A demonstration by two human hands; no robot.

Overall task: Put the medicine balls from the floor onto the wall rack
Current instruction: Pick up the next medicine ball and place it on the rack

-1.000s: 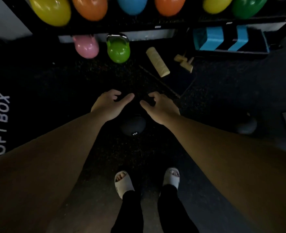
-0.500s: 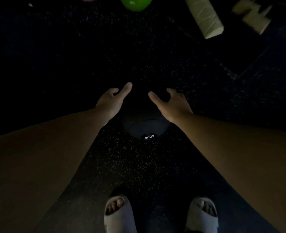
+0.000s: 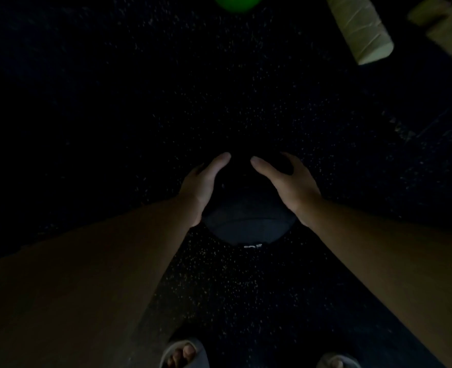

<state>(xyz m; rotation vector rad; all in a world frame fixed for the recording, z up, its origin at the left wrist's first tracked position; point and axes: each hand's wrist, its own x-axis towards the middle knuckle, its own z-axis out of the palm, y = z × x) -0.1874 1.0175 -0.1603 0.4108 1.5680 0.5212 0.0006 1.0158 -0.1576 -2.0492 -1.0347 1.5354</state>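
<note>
Medicine ball (image 3: 248,221) on floor (image 3: 113,102) between hands, seemingly touching; kettlebell (image 3: 237,2) beyond.

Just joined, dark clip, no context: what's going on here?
A person is bent over a dark medicine ball on the speckled floor, left hand and right hand cupped on either side of it. It looks not yet lifted. A green kettlebell and a cardboard tube lie further ahead.

Speckled floor (image 3: 113,115) — medicine ball (image 3: 246,224), roll (image 3: 360,27)
</note>
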